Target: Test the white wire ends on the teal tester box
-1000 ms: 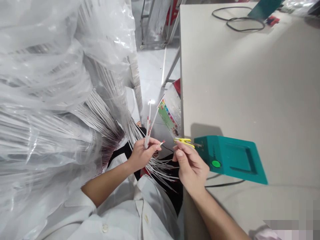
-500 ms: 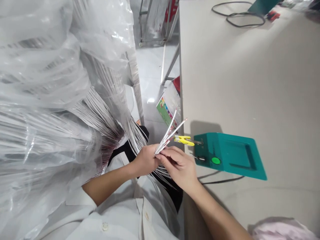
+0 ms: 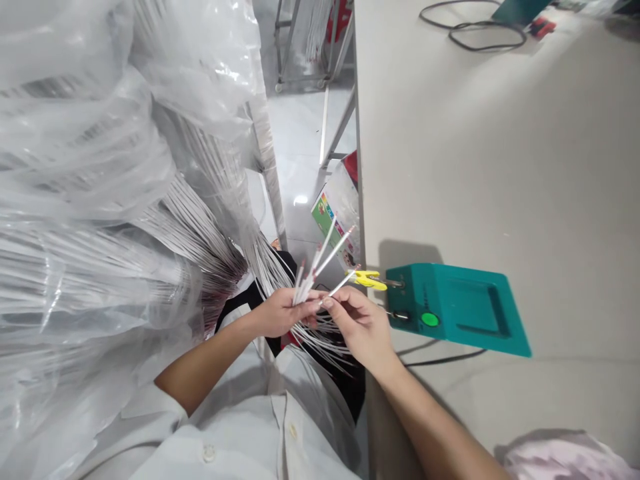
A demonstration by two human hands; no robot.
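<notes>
My left hand [image 3: 280,312] is closed around a small bunch of thin white wires with red tips [image 3: 314,267] that fan upward. My right hand [image 3: 360,321] pinches a single white wire [image 3: 341,285] drawn out of that bunch, its tip pointing at the yellow clip [image 3: 369,279]. The yellow clip sticks out from the left side of a teal box with a green button [image 3: 457,308], which lies on the grey table [image 3: 500,167]. More white wires spill below my hands over my lap.
Big clear plastic bags of white wires [image 3: 100,200] fill the left side. A colourful packet in a bag [image 3: 336,217] hangs beside the table edge. A black cable [image 3: 475,30] and another teal device lie at the table's far end. A pink cloth [image 3: 570,457] sits bottom right.
My right hand left the yellow clip, came to the bunch in my left hand, and now has one wire pulled away toward the clip.
</notes>
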